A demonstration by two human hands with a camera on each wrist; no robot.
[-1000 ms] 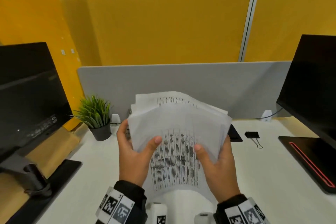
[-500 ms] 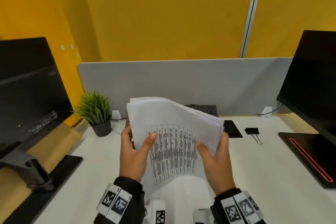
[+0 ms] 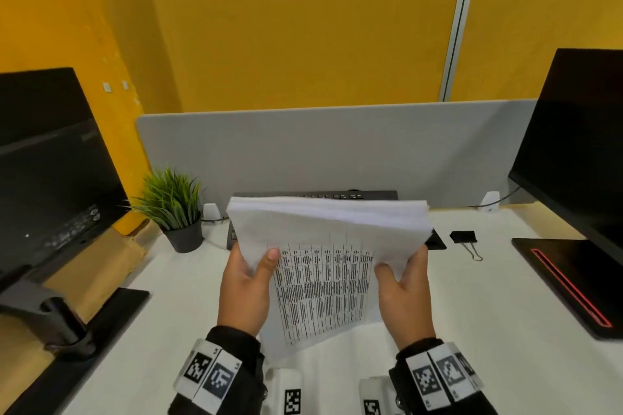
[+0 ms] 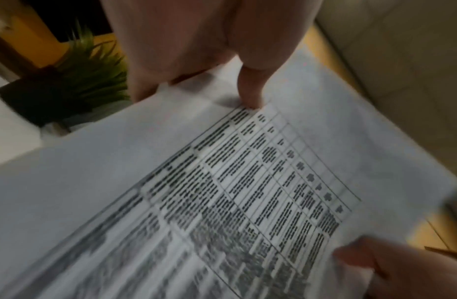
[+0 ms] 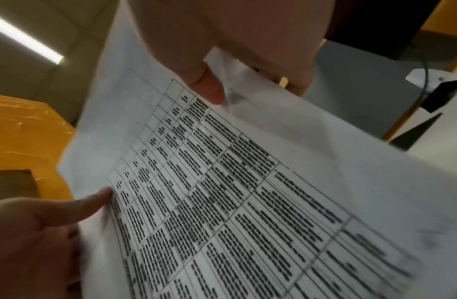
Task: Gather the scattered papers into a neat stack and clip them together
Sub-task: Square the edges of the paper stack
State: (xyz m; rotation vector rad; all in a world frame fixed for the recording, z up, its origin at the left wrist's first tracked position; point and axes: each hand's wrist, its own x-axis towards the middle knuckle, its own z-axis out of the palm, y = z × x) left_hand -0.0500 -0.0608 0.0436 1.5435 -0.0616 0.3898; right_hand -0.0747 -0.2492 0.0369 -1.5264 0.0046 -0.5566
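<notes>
Setting: white desk in a cubicle, grey divider at its far edge, yellow panels behind. Landmark for all places below: the binder clip, black with wire handles, lying flat on the desk and touched by nothing. Item one, stack of papers: held up off the desk, left of the clip and nearer the person, printed table facing the wearer; its upper edges lie nearly flush, the sheets bowing toward the divider, long axis running from the person toward the divider. Item two, left hand: on the stack's side far from the clip, thumb curled over the front sheet, fingers behind, gripping. Item three, right hand: on the stack's side next to the clip, thumb on the front sheet, fingers wrapped behind, gripping likewise. Relation governing the next move, by judgement: the clip lies to the right of the right hand and a little farther toward the divider, so that hand is the nearer one to fetch it, while the left would have to hold the stack alone. Also present: potted plant well left of the clip; keyboard behind the stack.
</notes>
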